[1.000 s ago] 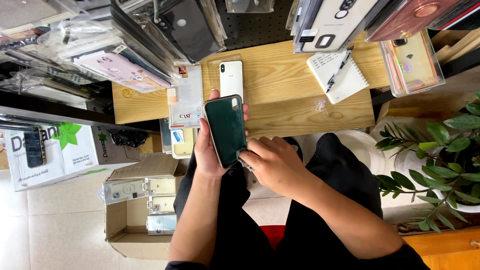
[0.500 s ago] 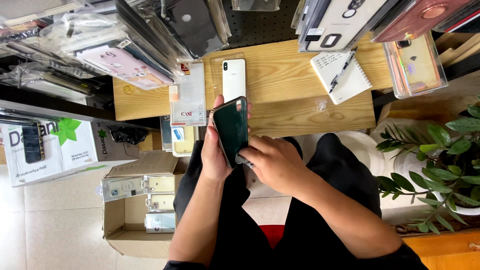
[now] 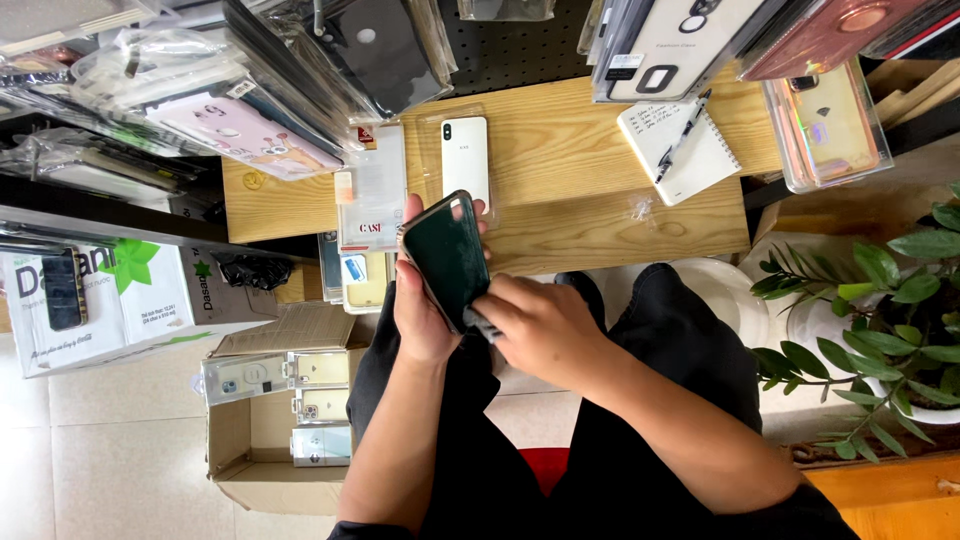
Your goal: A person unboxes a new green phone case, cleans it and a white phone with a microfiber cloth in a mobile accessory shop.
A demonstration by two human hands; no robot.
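Head view, looking down: the left hand (image 3: 420, 310) is wrapped around a dark green phone case (image 3: 449, 258), fingers curled over its far long edge and thumb side along the near edge, holding it tilted above the lap, just in front of the wooden table (image 3: 590, 190). The right hand (image 3: 535, 325) is closed in a pinch at the case's lower corner, fingertips pressed on the rim; whether anything small sits between them I cannot tell. The case looks light and thin, likely a bit flexible with a smooth, slightly slick back, so the edges and corners seem the sound places to take hold, not the flat face. On the table beyond lie a white phone (image 3: 466, 160) in a clear sleeve, a packaged case (image 3: 372, 195) and a notebook (image 3: 678, 150) with a pen (image 3: 683, 135). A cardboard box (image 3: 275, 410) of boxed cases sits on the floor to the left, a potted plant (image 3: 880, 320) to the right.
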